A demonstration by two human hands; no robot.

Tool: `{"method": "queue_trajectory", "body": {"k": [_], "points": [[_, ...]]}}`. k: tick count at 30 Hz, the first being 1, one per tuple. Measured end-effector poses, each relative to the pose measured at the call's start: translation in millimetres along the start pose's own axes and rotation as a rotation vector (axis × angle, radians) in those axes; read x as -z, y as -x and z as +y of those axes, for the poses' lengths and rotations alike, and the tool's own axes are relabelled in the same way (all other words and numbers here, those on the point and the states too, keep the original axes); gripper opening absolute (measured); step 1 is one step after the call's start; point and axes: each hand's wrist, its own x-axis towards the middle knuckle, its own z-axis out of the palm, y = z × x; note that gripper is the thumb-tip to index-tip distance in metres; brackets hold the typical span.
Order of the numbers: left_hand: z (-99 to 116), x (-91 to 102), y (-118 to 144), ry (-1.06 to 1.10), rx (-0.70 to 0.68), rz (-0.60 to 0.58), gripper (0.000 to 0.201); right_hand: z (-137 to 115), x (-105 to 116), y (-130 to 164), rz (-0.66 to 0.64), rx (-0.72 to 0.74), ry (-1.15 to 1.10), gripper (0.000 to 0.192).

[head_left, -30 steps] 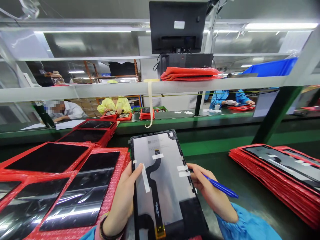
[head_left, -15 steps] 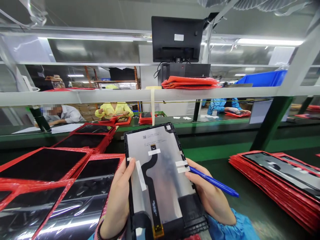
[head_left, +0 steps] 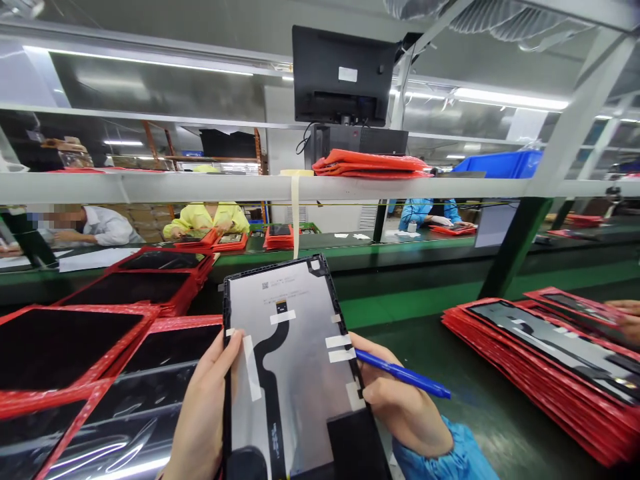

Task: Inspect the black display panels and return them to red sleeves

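Display panel (head_left: 295, 360) held up off the desk (head_left: 480, 393), back side toward the camera, tilted with its top edge leaning away toward 12 o'clock. Grey metal backing, black flex cable (head_left: 273, 373) curving down the middle, several white tape strips (head_left: 339, 347) pinning it. Held this way, the cable side faces the person's eyes, which looks like the point of the tilt.

Left hand (head_left: 203, 413) at 7 o'clock of the panel: fingers wrapped behind the left edge, thumb pressed across the front near a tape strip, so it is clamped on the panel and carries most of the weight. Right hand (head_left: 400, 407) at 4 o'clock: closed around a blue pen (head_left: 403, 375), which sticks out toward 3 o'clock; its fingertips also brace the panel's right edge. Pen tucked sideways, tip away from the panel face, probably so it stays clear of the surface while the hand steadies the edge.

At 9 o'clock, panels lie glass-up on red bubble-wrap sleeves (head_left: 100, 373), stacked overlapping, padding between each. At 3 o'clock a second red stack (head_left: 540, 373) carries panels back-side up, tape showing. Another person's fingertips (head_left: 625, 320) show at the far right edge, near that stack.

Beyond, at 12 o'clock: green conveyor line (head_left: 410, 293), a shelf rail (head_left: 320, 187) with folded red sleeves (head_left: 370, 163) and a monitor (head_left: 343, 73) above. Other workers sit across the line, well apart.
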Motion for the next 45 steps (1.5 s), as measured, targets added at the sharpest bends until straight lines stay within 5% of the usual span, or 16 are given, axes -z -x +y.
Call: {"method": "queue_trajectory", "body": {"k": [6, 10, 14, 18, 24, 30, 36, 45], "points": [[6, 0.8, 5, 0.012, -0.032, 0.146, 0.011, 3, 2, -1, -0.01, -0.034, 0.064, 0.047], [1, 2.1, 5, 0.133, 0.014, 0.1, 0.012, 18, 11, -4, 0.18, 0.077, 0.302, 0.03], [-8, 5.7, 2, 0.203, 0.02, 0.077, 0.021, 27, 15, -4, 0.369, 0.264, 0.666, 0.039], [-15, 7.0, 1, 0.167, -0.025, 0.043, 0.029, 27, 19, -6, 0.399, 0.225, 0.773, 0.048], [-14, 5.2, 4, 0.153, -0.043, -0.015, 0.019, 31, 26, -12, 0.376, 0.209, 0.479, 0.044], [-7, 3.4, 7, 0.101, -0.046, -0.032, 0.016, 13, 11, -3, 0.158, 0.048, 0.051, 0.022], [-10, 4.1, -2, 0.103, -0.093, 0.045, 0.012, 3, 7, 1, -0.011, 0.005, 0.017, 0.026], [-2, 4.9, 0, 0.241, -0.081, -0.047, 0.01, 2, -2, -1, -0.055, 0.006, -0.003, 0.022]]}}
